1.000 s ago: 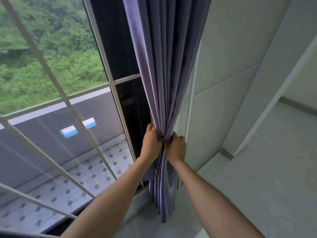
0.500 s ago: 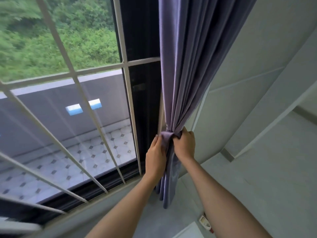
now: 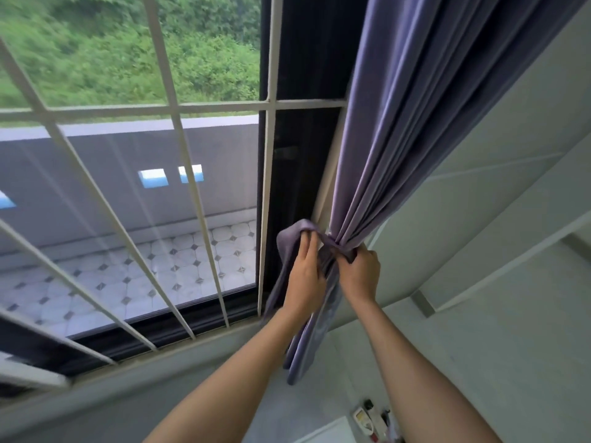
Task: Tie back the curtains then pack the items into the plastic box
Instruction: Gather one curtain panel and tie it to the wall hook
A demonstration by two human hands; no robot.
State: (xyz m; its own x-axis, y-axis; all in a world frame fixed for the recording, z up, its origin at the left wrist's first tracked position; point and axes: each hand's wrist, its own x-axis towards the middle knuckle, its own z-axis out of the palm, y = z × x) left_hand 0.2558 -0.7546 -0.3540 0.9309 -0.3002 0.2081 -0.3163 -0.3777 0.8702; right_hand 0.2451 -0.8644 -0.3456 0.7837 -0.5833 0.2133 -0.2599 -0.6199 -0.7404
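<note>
The purple curtain (image 3: pixel 415 100) hangs at the right edge of the barred window (image 3: pixel 134 193), its long axis running from the upper right down toward the sill, folds gathered to a narrow waist beside the dark window frame (image 3: pixel 297 155). Below that waist the cloth falls on, its lower end hanging down past the sill. A tie-back band (image 3: pixel 295 233) of the same purple cloth circles the waist; a loose loop of it arches up and away toward the window frame, and a tail of it drops beside the curtain's lower length. The left hand (image 3: pixel 305 282) is on the window side of the waist, back of the hand to the camera, fingers extended upward with their tips pinching the underside of that loop — a light hold on the band, not a fist. The right hand (image 3: pixel 359 276) is on the far side of the waist from the window, knuckles up, fingers curled tightly into the knot of the band where it meets the gathered folds — clenched on the cloth. Both forearms rise from the lower edge, converging at the waist. Well below the curtain, by the right forearm, several small items (image 3: pixel 372 418) lie together; what they are cannot be told.
</note>
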